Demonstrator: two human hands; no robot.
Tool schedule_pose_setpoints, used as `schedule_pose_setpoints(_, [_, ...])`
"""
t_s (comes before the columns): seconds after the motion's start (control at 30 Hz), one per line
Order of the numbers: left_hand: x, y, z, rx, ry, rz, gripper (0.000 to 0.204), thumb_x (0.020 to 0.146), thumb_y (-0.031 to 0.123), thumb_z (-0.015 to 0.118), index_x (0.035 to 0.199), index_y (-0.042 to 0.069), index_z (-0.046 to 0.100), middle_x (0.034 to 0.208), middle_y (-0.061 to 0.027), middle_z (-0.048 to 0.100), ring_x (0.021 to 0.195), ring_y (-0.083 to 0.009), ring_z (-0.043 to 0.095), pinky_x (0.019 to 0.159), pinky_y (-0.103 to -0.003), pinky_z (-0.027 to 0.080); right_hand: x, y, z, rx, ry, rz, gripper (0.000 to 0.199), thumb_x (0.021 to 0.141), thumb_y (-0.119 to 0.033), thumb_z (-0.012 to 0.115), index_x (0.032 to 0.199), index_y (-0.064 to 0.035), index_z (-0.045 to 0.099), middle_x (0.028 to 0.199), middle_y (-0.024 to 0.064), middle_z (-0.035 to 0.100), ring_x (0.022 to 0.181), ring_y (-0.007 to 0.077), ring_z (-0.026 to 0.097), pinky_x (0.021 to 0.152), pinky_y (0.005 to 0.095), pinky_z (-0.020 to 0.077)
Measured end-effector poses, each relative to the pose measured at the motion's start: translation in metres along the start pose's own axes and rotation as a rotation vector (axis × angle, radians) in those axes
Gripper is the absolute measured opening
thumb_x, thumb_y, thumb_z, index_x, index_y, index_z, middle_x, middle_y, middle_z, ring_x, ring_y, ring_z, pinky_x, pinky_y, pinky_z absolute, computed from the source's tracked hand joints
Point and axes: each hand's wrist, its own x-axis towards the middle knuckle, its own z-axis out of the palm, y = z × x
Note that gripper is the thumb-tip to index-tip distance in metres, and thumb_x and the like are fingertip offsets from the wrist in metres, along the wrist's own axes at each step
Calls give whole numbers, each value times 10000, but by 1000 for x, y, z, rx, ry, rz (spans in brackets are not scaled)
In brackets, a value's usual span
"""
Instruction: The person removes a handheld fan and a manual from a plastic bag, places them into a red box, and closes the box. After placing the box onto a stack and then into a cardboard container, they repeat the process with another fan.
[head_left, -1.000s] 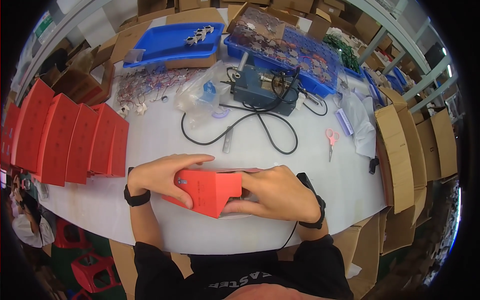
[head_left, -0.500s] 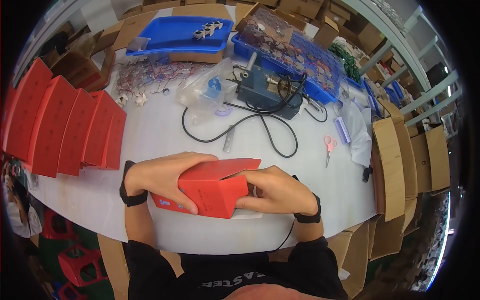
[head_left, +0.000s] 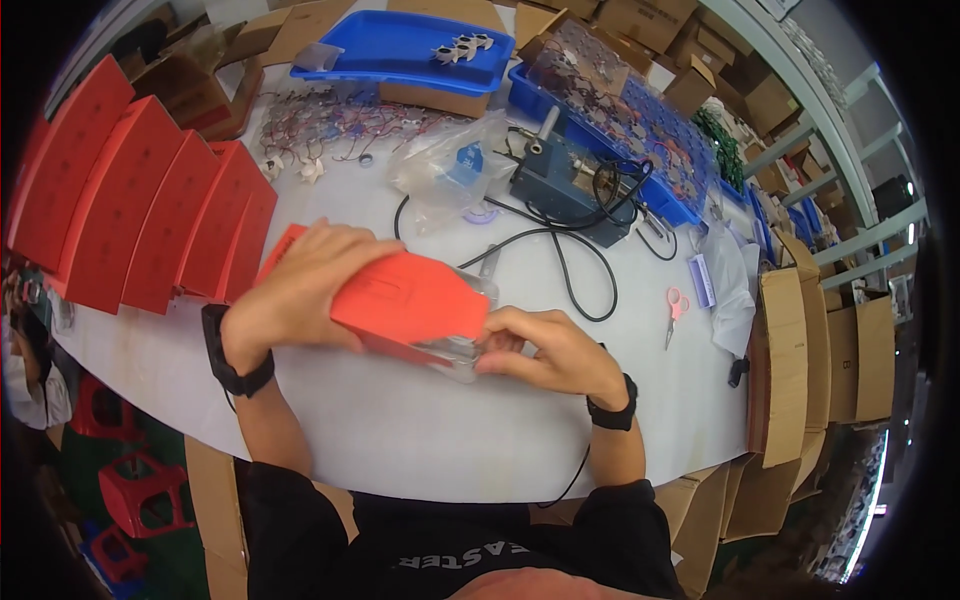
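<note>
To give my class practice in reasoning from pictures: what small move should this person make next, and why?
Perhaps the right hand should gently draw the clear plastic packaging outward: it protrudes from the open end of the red rectangular cardboard box, the right hand is at its edge, and the left hand grips the box.

Pink scissors [head_left: 674, 315] lie on my desk [head_left: 400, 440], right of a looped black cable [head_left: 597, 319]. Red stools [head_left: 140, 482] stand to my left.

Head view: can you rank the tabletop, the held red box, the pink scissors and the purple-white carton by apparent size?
1. Tabletop
2. Red box, partly hidden by the left hand
3. Pink scissors, purple-white carton: too alike to rank
</note>
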Motion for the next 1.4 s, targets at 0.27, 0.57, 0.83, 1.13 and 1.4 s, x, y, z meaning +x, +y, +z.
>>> schedule_pose_setpoints(0.27, [-5, -53, 26, 284, 37, -281, 1035, 493, 32, 902, 1436, 139, 488, 1497, -134, 441, 1453, -403, 305, 1207, -536, 231, -8, 14, -2, -193, -124, 70, 169, 902, -181, 722, 1019, -71, 669, 866, 133, 703, 722, 312, 667, 659, 334, 523])
schedule_pose_setpoints(0.57, [-2, -13, 21, 14, 71, -206, 968, 559, 84, 904, 1432, 190, 499, 1524, -135, 409, 1480, -398, 265, 1217, -533, 212, -11, 4, 4, -354, -104, 90, 212, 886, -185, 726, 1085, -115, 702, 842, 84, 691, 723, 291, 666, 626, 355, 526])
schedule_pose_setpoints(0.83, [13, -4, 31, -4, -99, -1, 661, 627, 139, 888, 1248, 97, 662, 1456, -142, 488, 1400, -389, 381, 1178, -494, 294, -3, 1, 33, -667, 134, 5, 186, 847, -173, 735, 1011, -102, 684, 800, 70, 623, 725, 271, 654, 596, 384, 527])
schedule_pose_setpoints(1.13, [20, 27, 56, 224, 190, -80, 481, 705, 151, 834, 1144, 52, 664, 1241, -156, 579, 1202, -345, 532, 905, -431, 525, -8, 9, 41, -747, 116, 0, 112, 861, -145, 702, 875, -64, 626, 770, 83, 605, 723, 271, 635, 598, 378, 521])
schedule_pose_setpoints(1.4, [19, 46, 58, 283, 294, -168, 271, 812, 99, 709, 1051, 24, 605, 1016, -150, 579, 973, -331, 612, 708, -416, 539, -9, 9, 40, -745, 133, -41, 117, 865, -130, 689, 868, -45, 608, 749, 89, 575, 713, 272, 623, 598, 382, 515])
